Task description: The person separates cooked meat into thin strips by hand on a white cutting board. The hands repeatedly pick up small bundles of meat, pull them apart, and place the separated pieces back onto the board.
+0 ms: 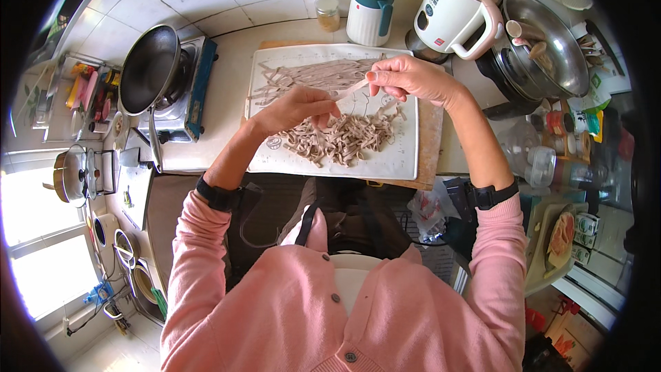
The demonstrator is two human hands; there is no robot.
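Between my two hands a flat greyish-brown noodle strip is stretched above a white printed mat. My right hand pinches its upper end between thumb and fingertips. The other end is at the fingers of my left hand, which is curled with its back towards me. Below the hands lies a heap of short torn noodle pieces. Behind it, long uncut noodle strips lie side by side across the mat's far half, partly covered by my hands.
A wooden board lies under the mat. To the left, a black frying pan rests on a gas stove. Behind stand a small jar, a white lidded jug and an electric kettle. A steel bowl stands at right.
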